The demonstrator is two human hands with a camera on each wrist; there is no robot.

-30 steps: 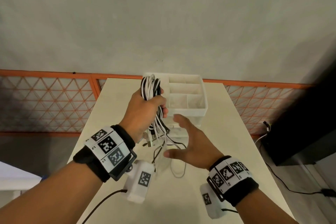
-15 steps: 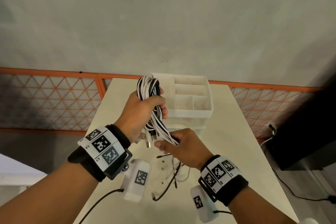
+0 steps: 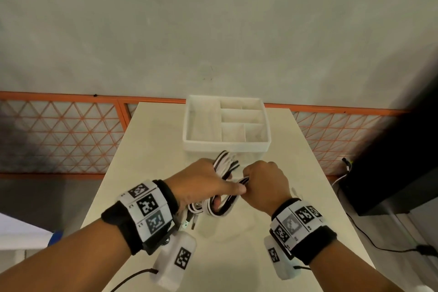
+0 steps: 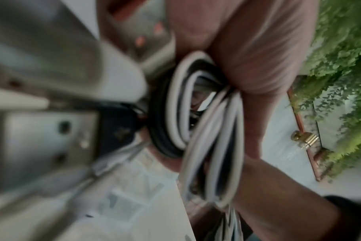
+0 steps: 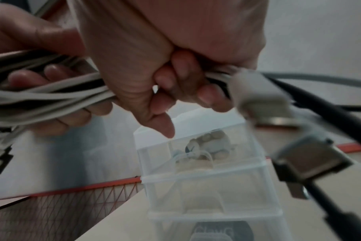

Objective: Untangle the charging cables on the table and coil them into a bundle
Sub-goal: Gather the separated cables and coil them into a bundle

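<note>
Lying crosswise between grips, cables [image 3: 225, 168]

Cream table [image 3: 151, 149], narrow top, ran away from the viewer toward an orange lattice railing. One white plastic organizer [image 3: 226, 145] stood directly on it at the far end, near centre: open top tray split into compartments, clear stacked drawers [image 5: 206, 163] below. Upper drawer held small items, possibly earbuds; view too blurred to confirm.

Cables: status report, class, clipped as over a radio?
Left hand grips cable bundle. Right hand grips its strands. Plugs dangle loose. Organizer box just behind.
</note>
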